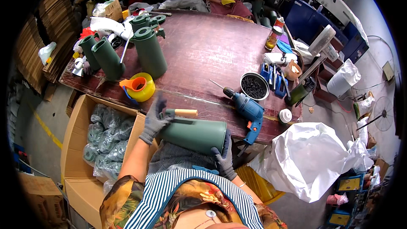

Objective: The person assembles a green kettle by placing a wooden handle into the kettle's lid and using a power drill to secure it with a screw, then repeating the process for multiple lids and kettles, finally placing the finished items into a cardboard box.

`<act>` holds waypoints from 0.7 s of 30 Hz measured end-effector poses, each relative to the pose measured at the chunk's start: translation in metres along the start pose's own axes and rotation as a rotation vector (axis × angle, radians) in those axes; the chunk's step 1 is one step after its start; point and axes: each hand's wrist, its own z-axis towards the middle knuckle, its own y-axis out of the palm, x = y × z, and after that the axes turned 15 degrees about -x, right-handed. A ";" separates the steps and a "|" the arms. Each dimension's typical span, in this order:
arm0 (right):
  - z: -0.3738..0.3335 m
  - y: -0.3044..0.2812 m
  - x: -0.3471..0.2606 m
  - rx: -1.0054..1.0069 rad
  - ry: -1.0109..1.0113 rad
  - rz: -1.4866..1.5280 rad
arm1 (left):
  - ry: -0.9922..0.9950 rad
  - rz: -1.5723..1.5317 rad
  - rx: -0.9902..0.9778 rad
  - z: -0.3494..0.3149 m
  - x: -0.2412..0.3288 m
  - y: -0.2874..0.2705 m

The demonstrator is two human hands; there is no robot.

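One table: a large dark red-brown wooden table [203, 51] is seen, its middle left bare.
One box: an open brown cardboard box [76, 144] of bagged green parts is set beside the near-left table edge.
Five cans: one dark green plastic watering can [195, 135] is laid on its side at the near edge; four are stood at the far left.
One drill: a blue power drill [249, 110] is laid just right.
Hands: the gloved left hand [154, 121] is closed on the can's wooden handle [183, 113]; the gloved right hand [224, 154] is wrapped around its base.
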 end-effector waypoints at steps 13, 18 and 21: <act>0.024 -0.121 -0.021 0.275 0.320 -0.823 | 0.058 0.547 -0.381 0.030 0.018 0.029; 0.026 -0.129 -0.010 0.328 0.396 -0.666 | 0.079 0.417 -0.493 0.051 0.013 0.032; 0.000 -0.132 -0.017 0.354 0.425 -0.620 | 0.072 0.549 -0.546 0.056 0.012 0.029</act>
